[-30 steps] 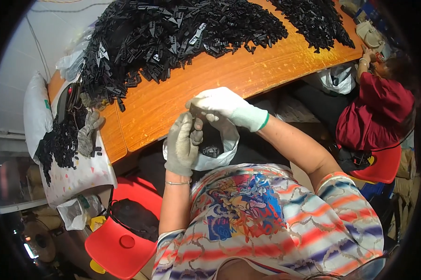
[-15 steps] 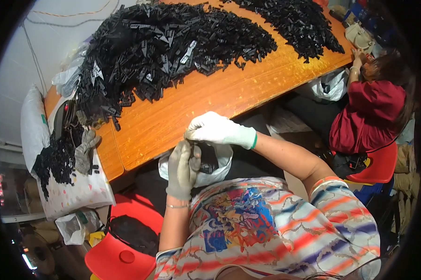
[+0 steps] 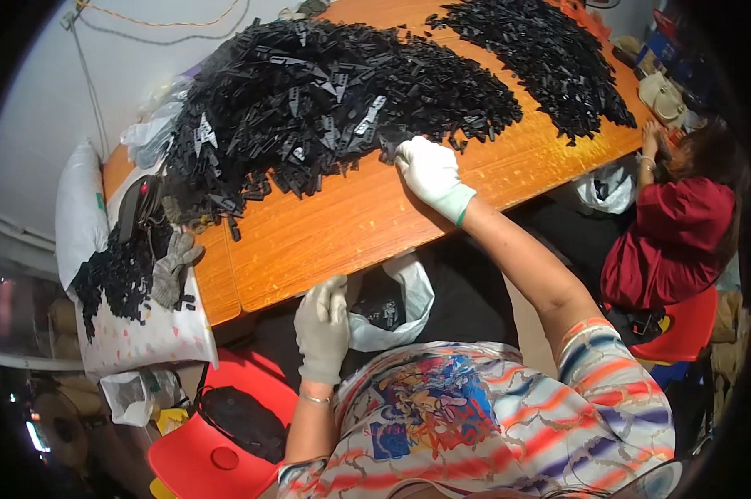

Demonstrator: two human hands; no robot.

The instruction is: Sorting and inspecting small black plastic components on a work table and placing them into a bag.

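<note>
My right hand (image 3: 432,176), in a white glove with a green cuff, reaches over the table to the near edge of a large heap of black plastic parts (image 3: 267,108). Its fingers are bent around a small black plastic part (image 3: 391,148), blurred at the fingertips. Low by the table's front edge is my left hand (image 3: 323,328), in a greyish glove. Its fingers are curled together, and whatever they may hold is hidden. Beside it, on my lap, a white plastic bag (image 3: 421,295) gapes with black parts inside.
A second heap of black parts (image 3: 550,66) lies at the far right of the wooden table (image 3: 325,229). At left are a spare grey glove (image 3: 174,268) and a smaller black pile (image 3: 113,279). A red chair (image 3: 217,453) stands lower left; a co-worker in a dark red shirt (image 3: 671,237) sits at right.
My right hand has left my left hand and moved up and right to the heap's edge. My left hand has stayed near the bag, slightly lower. The whole view has shifted a little.
</note>
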